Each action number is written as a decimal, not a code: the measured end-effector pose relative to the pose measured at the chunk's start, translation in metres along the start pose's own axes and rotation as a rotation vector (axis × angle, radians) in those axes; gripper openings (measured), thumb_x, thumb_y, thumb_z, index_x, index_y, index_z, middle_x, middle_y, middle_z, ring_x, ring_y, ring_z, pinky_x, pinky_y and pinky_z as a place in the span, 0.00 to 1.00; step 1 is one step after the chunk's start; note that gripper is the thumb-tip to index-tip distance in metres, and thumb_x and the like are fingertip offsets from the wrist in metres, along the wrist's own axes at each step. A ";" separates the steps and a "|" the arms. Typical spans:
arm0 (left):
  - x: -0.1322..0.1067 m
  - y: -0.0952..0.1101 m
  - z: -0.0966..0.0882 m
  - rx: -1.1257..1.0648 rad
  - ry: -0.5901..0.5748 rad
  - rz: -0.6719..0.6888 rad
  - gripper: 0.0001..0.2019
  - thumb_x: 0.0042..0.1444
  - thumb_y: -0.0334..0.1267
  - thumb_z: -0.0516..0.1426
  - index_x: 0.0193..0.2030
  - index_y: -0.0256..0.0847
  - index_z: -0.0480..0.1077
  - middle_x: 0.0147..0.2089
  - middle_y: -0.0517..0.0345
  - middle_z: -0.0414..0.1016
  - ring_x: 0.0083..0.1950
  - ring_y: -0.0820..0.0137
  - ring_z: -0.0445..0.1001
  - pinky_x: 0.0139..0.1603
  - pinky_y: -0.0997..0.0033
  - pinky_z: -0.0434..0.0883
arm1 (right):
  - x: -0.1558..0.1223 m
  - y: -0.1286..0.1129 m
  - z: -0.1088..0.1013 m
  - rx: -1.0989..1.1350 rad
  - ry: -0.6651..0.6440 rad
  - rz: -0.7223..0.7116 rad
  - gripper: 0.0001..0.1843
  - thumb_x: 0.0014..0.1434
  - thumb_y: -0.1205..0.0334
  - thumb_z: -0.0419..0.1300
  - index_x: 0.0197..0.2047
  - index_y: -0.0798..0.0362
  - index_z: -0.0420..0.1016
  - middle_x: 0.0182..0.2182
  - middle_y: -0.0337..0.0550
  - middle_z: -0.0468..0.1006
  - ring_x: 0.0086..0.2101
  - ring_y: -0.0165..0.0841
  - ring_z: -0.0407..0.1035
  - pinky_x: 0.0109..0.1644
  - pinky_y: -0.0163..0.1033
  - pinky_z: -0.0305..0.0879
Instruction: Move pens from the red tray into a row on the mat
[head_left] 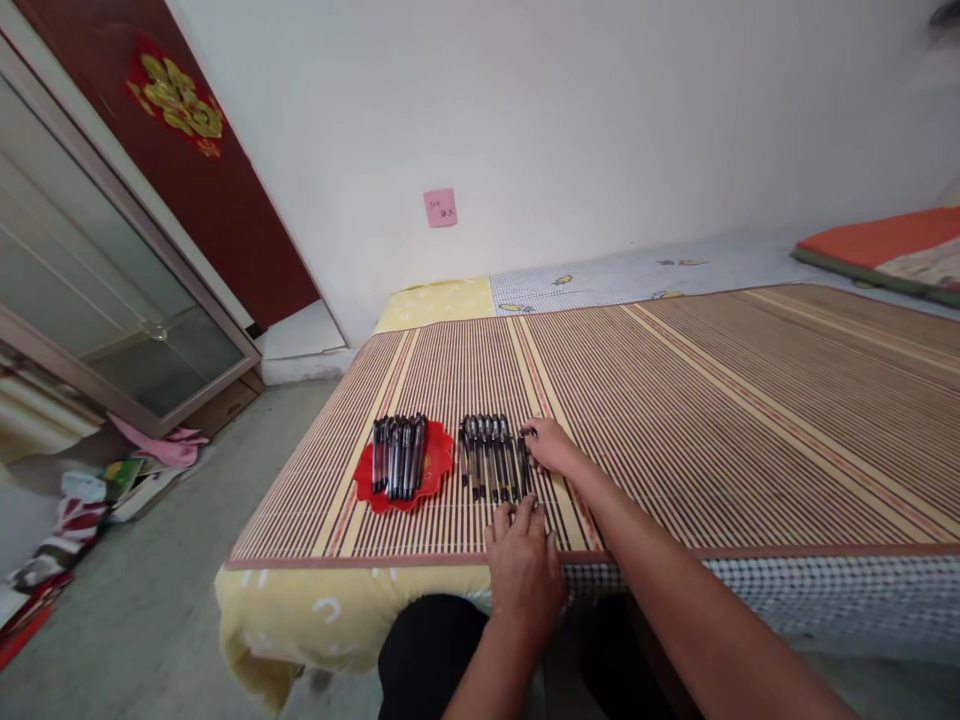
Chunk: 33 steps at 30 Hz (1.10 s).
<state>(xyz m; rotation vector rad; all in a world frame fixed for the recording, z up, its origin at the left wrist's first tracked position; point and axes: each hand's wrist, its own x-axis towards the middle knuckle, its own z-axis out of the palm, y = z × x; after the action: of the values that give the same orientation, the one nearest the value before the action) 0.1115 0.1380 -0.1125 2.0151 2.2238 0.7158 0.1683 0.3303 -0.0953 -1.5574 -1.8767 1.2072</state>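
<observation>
A row of black-capped pens (487, 455) lies side by side on the striped mat. My right hand (551, 446) is at the right end of the row, its fingers closed around the upper end of the outermost pen (524, 465). Just below that pen's lower end, my left hand (525, 560) rests on the mat with its fingers slightly bent and apart, holding nothing that I can see. To the left of the row is a red plate (439, 462) with a scalloped rim. Several more pens (400, 455) are piled on it.
The bamboo mat (675, 430) covers a bed whose yellow sheet (337, 610) hangs over the front edge. Folded orange bedding (885, 240) lies at the far right. A pink note (440, 207) is stuck to the wall. A glass-panelled door (112, 270) and floor clutter stand left.
</observation>
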 end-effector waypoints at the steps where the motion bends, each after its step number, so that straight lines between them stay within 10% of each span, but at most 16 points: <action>1: 0.000 0.000 0.000 0.000 0.003 -0.001 0.18 0.64 0.34 0.54 0.60 0.44 0.72 0.65 0.55 0.70 0.62 0.50 0.64 0.58 0.43 0.66 | 0.001 0.002 0.001 0.028 -0.011 0.012 0.19 0.63 0.74 0.52 0.55 0.59 0.73 0.21 0.41 0.77 0.18 0.30 0.71 0.22 0.31 0.65; 23: 0.005 0.001 -0.007 -0.043 -0.076 -0.004 0.21 0.64 0.37 0.54 0.63 0.42 0.68 0.67 0.56 0.67 0.63 0.51 0.63 0.61 0.43 0.64 | 0.009 0.005 0.003 0.220 -0.049 0.052 0.16 0.64 0.76 0.53 0.53 0.60 0.72 0.13 0.30 0.67 0.13 0.28 0.67 0.18 0.28 0.62; 33: 0.003 0.001 -0.005 -0.046 -0.077 -0.020 0.22 0.62 0.37 0.55 0.63 0.42 0.69 0.68 0.55 0.67 0.64 0.50 0.62 0.64 0.41 0.61 | 0.027 -0.002 -0.010 0.346 0.120 0.033 0.16 0.63 0.74 0.54 0.54 0.60 0.73 0.24 0.39 0.75 0.19 0.25 0.69 0.24 0.27 0.67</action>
<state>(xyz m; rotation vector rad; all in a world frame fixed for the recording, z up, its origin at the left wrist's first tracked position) 0.1103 0.1397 -0.1064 1.9619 2.1619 0.6688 0.1670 0.3590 -0.0939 -1.4391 -1.4790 1.3375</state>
